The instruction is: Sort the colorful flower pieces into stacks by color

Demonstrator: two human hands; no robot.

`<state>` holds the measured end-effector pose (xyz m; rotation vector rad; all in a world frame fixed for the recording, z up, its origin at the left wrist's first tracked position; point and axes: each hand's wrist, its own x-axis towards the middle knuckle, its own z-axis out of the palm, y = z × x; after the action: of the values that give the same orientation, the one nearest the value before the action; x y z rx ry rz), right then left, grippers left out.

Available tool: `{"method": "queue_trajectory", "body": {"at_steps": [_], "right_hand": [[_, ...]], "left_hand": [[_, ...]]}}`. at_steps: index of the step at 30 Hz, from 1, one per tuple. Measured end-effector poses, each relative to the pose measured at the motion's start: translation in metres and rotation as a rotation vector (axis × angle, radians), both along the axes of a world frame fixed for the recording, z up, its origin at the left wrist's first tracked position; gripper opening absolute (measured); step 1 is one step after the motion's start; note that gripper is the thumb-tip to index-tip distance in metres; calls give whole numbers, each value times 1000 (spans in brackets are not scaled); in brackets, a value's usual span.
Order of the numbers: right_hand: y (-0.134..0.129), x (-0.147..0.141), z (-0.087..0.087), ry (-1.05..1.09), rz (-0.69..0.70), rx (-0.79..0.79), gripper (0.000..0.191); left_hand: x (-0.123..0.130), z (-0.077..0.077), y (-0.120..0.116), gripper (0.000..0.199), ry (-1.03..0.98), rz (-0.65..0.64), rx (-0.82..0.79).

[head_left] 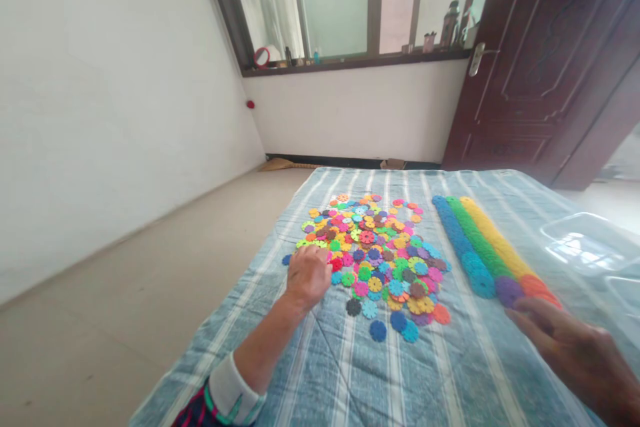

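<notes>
A loose pile of multicoloured notched plastic snowflake discs (374, 253) covers the middle of the bed-like surface. At its left edge is my left hand (310, 275), fingers bent down and closed onto the discs; what lies under the fingertips is hidden. To the right, overlapping discs form a blue row (457, 233), a green row (477, 240) and a yellow row (493, 233). Light blue discs lie at the blue row's near end, orange discs (540, 290) at the yellow one's. My right hand (575, 347) pinches at the edge of a purple snowflake disc (509, 291) by the green row's near end.
Clear plastic containers (590, 243) stand at the right on the striped blue cloth (330, 373). A white wall (110, 80) rises on the left, and beyond are a window sill (360, 65) with small items, a dark red door (540, 67) and a broom (280, 164).
</notes>
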<state>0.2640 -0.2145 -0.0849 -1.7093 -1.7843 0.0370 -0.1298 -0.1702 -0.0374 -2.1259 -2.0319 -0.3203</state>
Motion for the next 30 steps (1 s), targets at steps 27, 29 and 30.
{"method": "queue_trajectory", "body": {"at_steps": [27, 29, 30], "right_hand": [[7, -76, -46, -163, 567, 311, 21], [8, -75, -48, -164, 577, 318, 20], [8, -75, -48, -161, 583, 323, 20]], "left_hand": [[40, -36, -12, 50, -156, -195, -93], [42, -35, -12, 45, -181, -294, -86], [41, -33, -9, 43, -189, -314, -70]]}}
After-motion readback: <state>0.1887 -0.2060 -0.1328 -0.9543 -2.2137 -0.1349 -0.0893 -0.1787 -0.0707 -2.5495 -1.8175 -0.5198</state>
